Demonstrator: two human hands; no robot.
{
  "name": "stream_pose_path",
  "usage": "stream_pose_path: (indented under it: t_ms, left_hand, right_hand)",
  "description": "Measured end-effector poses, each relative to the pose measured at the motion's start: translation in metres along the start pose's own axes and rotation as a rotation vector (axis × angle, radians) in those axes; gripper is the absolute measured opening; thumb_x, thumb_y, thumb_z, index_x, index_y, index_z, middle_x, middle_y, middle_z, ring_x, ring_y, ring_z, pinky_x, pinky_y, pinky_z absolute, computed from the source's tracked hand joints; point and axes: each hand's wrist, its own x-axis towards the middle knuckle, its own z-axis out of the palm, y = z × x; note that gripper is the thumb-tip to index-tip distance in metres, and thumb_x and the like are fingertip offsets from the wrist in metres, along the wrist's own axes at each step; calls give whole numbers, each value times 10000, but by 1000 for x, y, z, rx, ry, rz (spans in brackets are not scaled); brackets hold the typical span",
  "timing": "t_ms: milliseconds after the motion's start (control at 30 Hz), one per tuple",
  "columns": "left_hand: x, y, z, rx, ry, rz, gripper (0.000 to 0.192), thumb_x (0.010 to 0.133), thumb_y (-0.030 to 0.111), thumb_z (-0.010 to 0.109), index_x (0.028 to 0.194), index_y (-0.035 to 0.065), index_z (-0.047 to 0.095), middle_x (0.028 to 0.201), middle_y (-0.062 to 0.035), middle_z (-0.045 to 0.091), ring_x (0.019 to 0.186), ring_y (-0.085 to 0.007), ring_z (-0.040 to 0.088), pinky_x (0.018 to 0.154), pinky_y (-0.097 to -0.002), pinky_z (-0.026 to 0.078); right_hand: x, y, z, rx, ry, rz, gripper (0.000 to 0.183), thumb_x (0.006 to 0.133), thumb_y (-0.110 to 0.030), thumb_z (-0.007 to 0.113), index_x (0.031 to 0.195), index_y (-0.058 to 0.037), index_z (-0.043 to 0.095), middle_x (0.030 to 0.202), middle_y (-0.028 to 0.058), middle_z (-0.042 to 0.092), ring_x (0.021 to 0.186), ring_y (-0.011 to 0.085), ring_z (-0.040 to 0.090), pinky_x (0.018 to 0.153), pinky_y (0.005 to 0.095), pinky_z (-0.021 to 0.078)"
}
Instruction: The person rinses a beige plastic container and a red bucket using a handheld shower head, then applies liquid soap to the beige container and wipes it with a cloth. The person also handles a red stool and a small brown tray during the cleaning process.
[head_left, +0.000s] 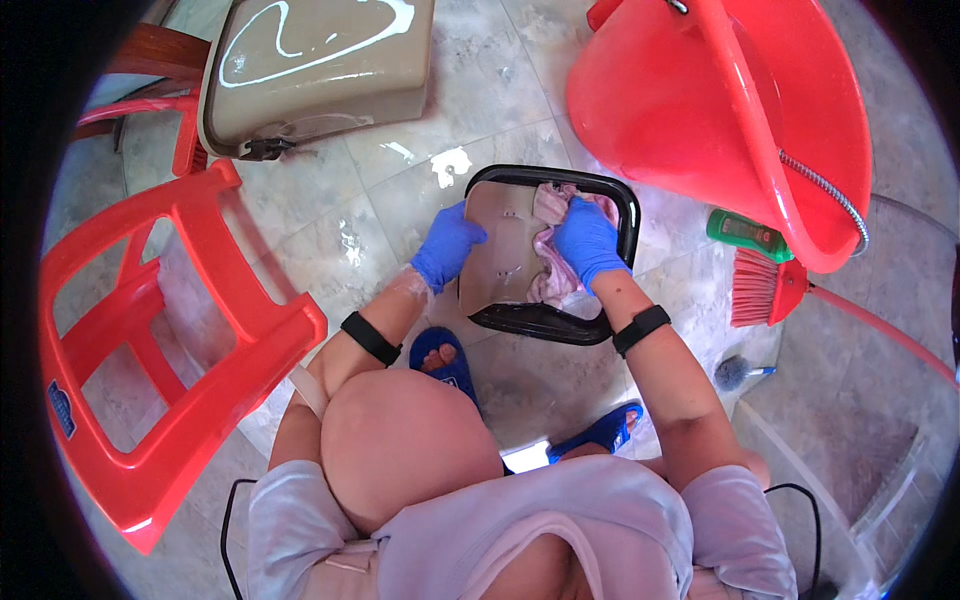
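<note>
Both my hands wear blue gloves. My left hand (448, 246) grips the left edge of a shallow rectangular plastic piece (551, 328) with a black rim and a brown panel, its thumb on the panel. On the right part of that piece, my right hand (589, 236) is closed on a wet pink cloth (555, 274), part of which hangs loose below the fingers. A brown plastic bin body (367, 86) lies on the floor at the upper left, with wet streaks on its side. Part of the cloth is hidden under my right hand.
A red plastic chair or stool (206, 375) lies at left. A large red bucket (675, 120) stands at upper right, near a green bottle (746, 234), a red broom head (766, 289) and a small round brush (733, 373). The tiled floor (315, 225) is wet. My feet wear blue slippers (466, 375).
</note>
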Motion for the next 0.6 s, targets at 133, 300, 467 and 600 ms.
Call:
stream_pose_path:
  t_ms: [133, 300, 467, 600]
  left_hand:
    - [11, -4, 8, 86, -81, 51, 461, 670, -20, 513, 1129, -13, 550, 987, -65, 608, 890, -152, 564, 799, -280, 452]
    - [14, -8, 9, 202, -73, 80, 496, 647, -15, 532, 1143, -12, 538, 1025, -78, 602, 936, -165, 563, 826, -272, 445]
    - [2, 23, -2, -263, -205, -34, 477, 668, -17, 537, 1144, 5, 542, 1051, -85, 601, 969, -198, 573, 855, -282, 450]
    - [-1, 18, -9, -364, -109, -137, 404, 848, 201, 570, 1208, 34, 492, 1107, -68, 578, 989, -162, 556, 856, -282, 448]
  right_hand:
    - [8, -13, 30, -14, 120, -197, 501, 716, -231, 620, 1135, 17, 499, 1032, 183, 592, 935, 316, 587, 825, 376, 454]
    - [2, -30, 6, 917, -294, 28, 558, 747, -205, 664, 1216, 39, 487, 1138, 196, 562, 1084, 272, 530, 917, 305, 400]
    - [-6, -29, -31, 665, -619, -33, 469, 681, -231, 694, 1073, 4, 588, 1047, 203, 597, 922, 300, 575, 844, 334, 434]
    - [-10, -29, -23, 347, -126, 143, 467, 750, -284, 601, 1101, 18, 545, 1153, 256, 519, 1069, 395, 493, 889, 426, 401]
